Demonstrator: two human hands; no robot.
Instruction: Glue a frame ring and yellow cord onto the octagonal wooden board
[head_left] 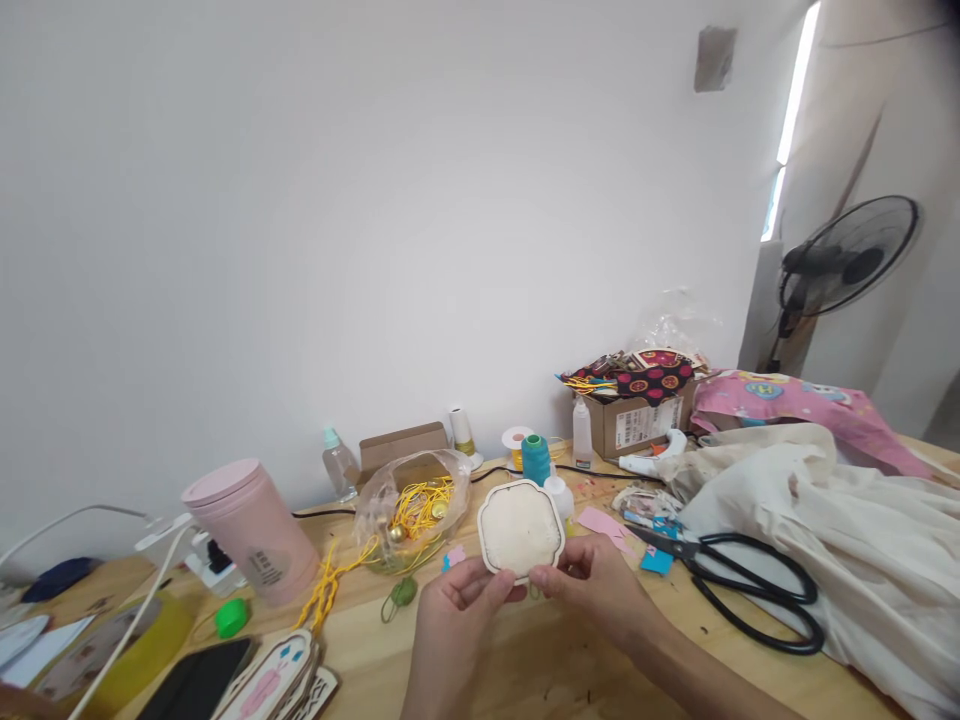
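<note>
Between my two hands I hold up a small cream wooden plaque (521,528) with a scalloped, dark-lined edge, its flat face toward me. My left hand (469,603) pinches its lower left edge, thumb in front and fingers behind. On the lower right edge, my right hand (589,585) grips it the same way. A bit of green cord shows just beneath the plaque. Behind it stand a teal thread spool (535,460) and a white squeeze bottle (559,493), partly hidden. A small green thread ball (403,592) lies left of my left hand.
Black-handled scissors (750,580) lie at right beside cream cloth (817,520). A cardboard box (637,420) stands at the back right. At left are a pink tumbler (251,530), a phone (199,683), decorated wooden tags (270,680) and a plastic bag (412,505) with yellow cords.
</note>
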